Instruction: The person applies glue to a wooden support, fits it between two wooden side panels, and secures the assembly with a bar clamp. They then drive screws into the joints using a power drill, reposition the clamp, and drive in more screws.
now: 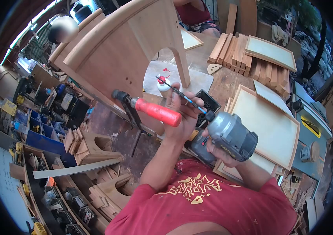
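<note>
My right hand [222, 153] is wrapped round the grip of a grey cordless impact driver [231, 133], which points up and to the left. A long, thin dark bit [166, 83] with a blue section near the chuck sticks out of it. The fingers of my left hand [186, 117] are closed about the middle of this bit. In front of that hand is the red handle [158, 112] of a bar clamp, fixed at the lower edge of a curved wooden panel [111, 47]. Behind the bit stands a white glue bottle [163, 87] with a red cap.
Framed panels [268, 125] lie stacked at right, below stacked wooden strips [231, 53]. Another person [194, 15] sits across the table; a second head shows upper left. Cut wooden pieces [92, 149] and a tool shelf [57, 196] are at left.
</note>
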Motion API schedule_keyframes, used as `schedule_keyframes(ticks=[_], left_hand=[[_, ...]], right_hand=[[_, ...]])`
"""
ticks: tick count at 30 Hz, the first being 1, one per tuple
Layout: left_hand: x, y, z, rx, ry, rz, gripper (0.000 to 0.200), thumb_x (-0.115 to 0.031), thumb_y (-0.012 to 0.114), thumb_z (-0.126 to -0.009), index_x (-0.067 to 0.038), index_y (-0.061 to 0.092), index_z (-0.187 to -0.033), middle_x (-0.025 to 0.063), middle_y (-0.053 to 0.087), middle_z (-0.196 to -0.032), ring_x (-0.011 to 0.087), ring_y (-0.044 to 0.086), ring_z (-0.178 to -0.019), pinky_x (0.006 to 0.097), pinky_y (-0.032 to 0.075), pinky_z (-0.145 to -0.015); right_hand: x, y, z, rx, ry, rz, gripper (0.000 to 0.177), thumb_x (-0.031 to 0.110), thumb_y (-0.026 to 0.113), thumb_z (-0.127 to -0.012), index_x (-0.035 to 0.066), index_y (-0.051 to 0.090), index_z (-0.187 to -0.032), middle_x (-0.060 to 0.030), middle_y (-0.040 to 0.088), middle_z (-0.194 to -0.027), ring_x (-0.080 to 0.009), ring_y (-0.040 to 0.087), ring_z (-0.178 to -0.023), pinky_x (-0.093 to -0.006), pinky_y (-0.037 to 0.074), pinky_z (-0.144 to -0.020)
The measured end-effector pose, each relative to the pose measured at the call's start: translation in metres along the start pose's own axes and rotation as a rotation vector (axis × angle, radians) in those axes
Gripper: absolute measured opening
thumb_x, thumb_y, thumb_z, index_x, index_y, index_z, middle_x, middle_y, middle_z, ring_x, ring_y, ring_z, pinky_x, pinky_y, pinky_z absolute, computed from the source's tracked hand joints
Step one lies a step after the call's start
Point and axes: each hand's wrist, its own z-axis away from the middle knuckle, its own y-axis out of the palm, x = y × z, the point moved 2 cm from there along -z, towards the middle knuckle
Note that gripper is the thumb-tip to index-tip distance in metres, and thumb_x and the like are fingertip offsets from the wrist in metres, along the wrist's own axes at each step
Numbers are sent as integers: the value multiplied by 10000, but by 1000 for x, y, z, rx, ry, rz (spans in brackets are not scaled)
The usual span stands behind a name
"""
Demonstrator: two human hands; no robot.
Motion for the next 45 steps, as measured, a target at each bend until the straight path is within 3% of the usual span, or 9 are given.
schedule_keyframes(ticks=[10,14,17,20,29,34,40,42,45], left_hand=[[-25,-12,-4,-105,266,-239,396,-211,476,-1034,-249,400,-1421,52,640,-1002,169,622,-854,374,549,-768],[-36,-26,-6,-207,303,-322,495,-185,536,-997,-270,376,-1457,23,679,-1012,222,675,-913,570,493,-971],[-32,-20,-10,-312,418,-243,477,-79,473,-1005,-213,398,-1457,105,648,-981,179,635,-849,394,565,-780],[-38,-33,-10,-184,371,-345,399,-213,432,-1029,-245,414,-1426,42,674,-1017,243,685,-893,615,510,-917],[-35,-39,-5,-263,362,-421,360,-174,493,-990,-132,475,-1347,73,684,-1000,248,683,-872,508,515,-876],[-31,-39,-2,-350,357,-519,345,-152,527,-968,-69,509,-1302,91,689,-990,251,682,-860,449,518,-853],[-30,-24,35,-617,210,-1190,336,-126,567,-941,6,550,-1249,111,696,-979,254,681,-846,378,521,-826],[-38,-11,63,-525,-11,-1467,334,-117,580,-932,31,563,-1232,118,698,-975,255,681,-841,354,522,-817],[-70,18,95,64,-366,-1535,296,-93,605,-897,80,612,-1138,142,715,-1005,248,694,-903,322,525,-817]], right_hand=[[12,-4,-58,4,-472,641,359,222,773,-748,100,654,-1064,-110,646,-1031,-310,622,-950,-432,483,-822],[14,-3,-70,12,-429,535,408,252,794,-709,70,632,-1035,-115,638,-1011,-320,618,-928,-437,475,-819],[9,-6,-79,37,-520,584,434,271,789,-721,73,622,-1070,-103,640,-1031,-323,617,-927,-438,469,-804],[1,-5,-86,42,-562,659,425,297,780,-735,83,625,-1069,-90,645,-1029,-322,618,-924,-434,466,-796],[20,0,-106,53,-511,428,306,196,764,-702,55,622,-935,-97,641,-887,-265,632,-799,-370,490,-739],[5,-4,-104,164,-493,514,500,254,816,-690,115,637,-1135,-72,640,-1077,-263,582,-1027,-399,391,-912],[32,-9,-114,228,-226,199,509,208,813,-682,75,602,-1126,-50,641,-1048,-217,588,-1019,-390,384,-969],[27,-9,-114,194,-400,302,508,182,805,-680,65,589,-1124,-47,640,-1034,-198,596,-1000,-372,402,-959],[23,-10,-117,231,-456,362,494,146,790,-675,43,580,-1110,-49,643,-1003,-174,617,-938,-345,458,-887]])
